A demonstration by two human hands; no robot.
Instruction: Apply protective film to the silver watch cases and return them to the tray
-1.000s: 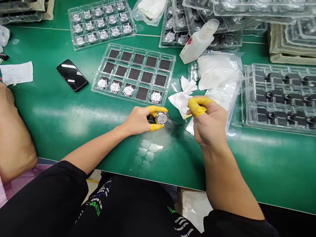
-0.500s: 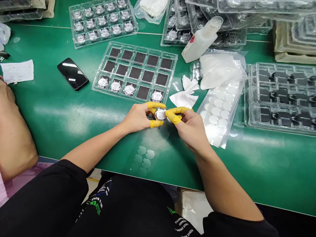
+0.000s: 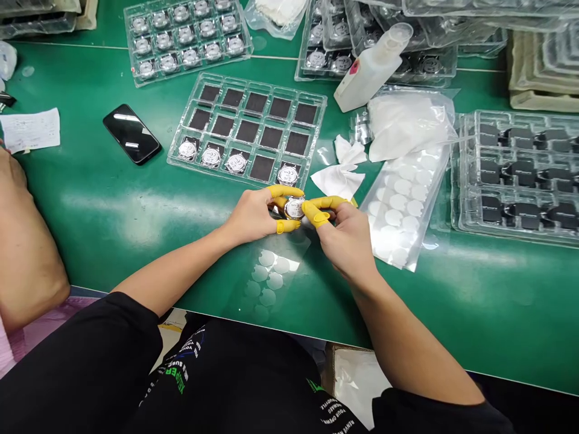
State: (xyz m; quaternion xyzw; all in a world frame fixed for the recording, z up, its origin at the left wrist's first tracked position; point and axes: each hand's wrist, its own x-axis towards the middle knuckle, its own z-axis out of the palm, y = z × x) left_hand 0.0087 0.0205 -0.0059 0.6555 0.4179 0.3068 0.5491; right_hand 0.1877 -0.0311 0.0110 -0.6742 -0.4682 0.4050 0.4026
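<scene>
Above the front of the green table, my left hand [image 3: 253, 214] grips a round silver watch case [image 3: 294, 208] between thumb and fingers, its pale disc-shaped face turned up. Yellow finger cots cover the gripping fingertips of both hands. My right hand [image 3: 346, 232] is closed in a pinch at the case's right edge; anything between those fingertips is hidden. Just beyond my hands lies a clear compartment tray [image 3: 312, 129] with black pads, several watch cases in its near row and one bare pad among them. Below my hands, a transparent sheet of round films [image 3: 268, 274] lies flat.
Right of my hands are crumpled white wipes [image 3: 339, 179], a sheet of round stickers [image 3: 402, 211] and a white bottle [image 3: 373, 69]. A tray of black parts [image 3: 525, 175] stands far right. A phone [image 3: 132, 134] lies left, near another person's arm [image 3: 29, 235].
My right hand has shifted slightly left, its fingertips still at the case's edge. The left hand keeps its hold. More of the round films show on the transparent sheet below.
</scene>
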